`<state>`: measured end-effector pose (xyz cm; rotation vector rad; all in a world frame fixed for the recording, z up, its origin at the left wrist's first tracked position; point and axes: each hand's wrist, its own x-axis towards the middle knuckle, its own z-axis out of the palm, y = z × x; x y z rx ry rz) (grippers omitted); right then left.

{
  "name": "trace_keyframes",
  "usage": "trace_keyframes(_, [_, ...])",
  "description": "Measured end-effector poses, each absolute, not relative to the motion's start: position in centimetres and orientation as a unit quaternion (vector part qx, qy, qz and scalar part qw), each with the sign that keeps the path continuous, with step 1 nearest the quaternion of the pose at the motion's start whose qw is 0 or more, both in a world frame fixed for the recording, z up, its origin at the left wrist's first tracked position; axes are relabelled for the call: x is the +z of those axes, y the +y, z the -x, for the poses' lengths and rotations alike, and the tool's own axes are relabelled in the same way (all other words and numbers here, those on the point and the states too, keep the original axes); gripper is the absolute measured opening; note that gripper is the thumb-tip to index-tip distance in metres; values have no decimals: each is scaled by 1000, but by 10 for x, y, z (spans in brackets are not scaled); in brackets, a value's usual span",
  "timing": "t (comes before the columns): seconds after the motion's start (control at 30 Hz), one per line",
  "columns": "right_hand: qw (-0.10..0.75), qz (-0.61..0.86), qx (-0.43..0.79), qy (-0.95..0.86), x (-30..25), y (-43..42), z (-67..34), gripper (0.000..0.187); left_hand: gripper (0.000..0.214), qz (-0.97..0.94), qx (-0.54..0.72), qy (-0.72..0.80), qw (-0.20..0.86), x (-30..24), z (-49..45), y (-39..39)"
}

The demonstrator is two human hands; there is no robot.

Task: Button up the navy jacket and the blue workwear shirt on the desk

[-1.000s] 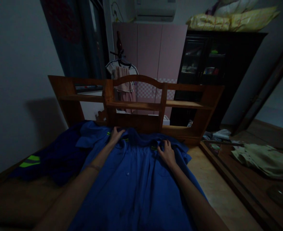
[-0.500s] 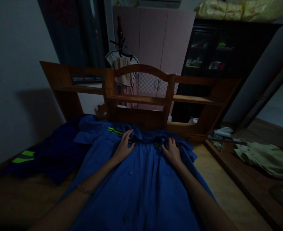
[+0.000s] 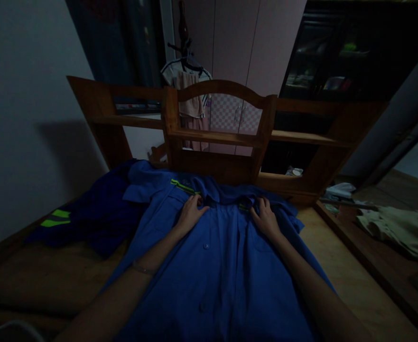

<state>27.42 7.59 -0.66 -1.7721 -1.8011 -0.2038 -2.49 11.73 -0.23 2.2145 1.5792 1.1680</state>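
A blue short-sleeved work shirt (image 3: 218, 275) with buttons lies front side up before me, its collar (image 3: 230, 192) at the far end. Below the collar, on the left of the chest, runs a yellow-green strip (image 3: 183, 186). My left hand (image 3: 191, 213) is at the collar's left side, fingers curled onto the cloth and thumb out to the side. At the opposite side of the collar, my right hand (image 3: 266, 219) has its bent fingers on the fabric, the tips partly hidden in the folds. Cloth between the hands is gathered into lengthwise creases.
To the left lies a crumpled dark blue garment (image 3: 98, 213) with yellow-green bands. A wooden headboard with shelves (image 3: 219, 137) stands just behind the collar. Folded pale cloth (image 3: 401, 230) rests on the wooden surface at right. Clothes (image 3: 190, 95) hang on a rack beyond.
The view has tilted down and shifted slightly left. My left fingers have curled in more at the collar; my right hand stays at its side of the collar.
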Motion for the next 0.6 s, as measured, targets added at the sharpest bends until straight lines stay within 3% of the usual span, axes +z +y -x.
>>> trace_keyframes(0.43, [297,663,-66,-684,-6,76,-275,44,22,-688,413,568,182,-4,31,120])
trace_keyframes(0.6, [294,663,-66,-686,-7,74,-276,44,19,-690,413,572,165,-1,30,118])
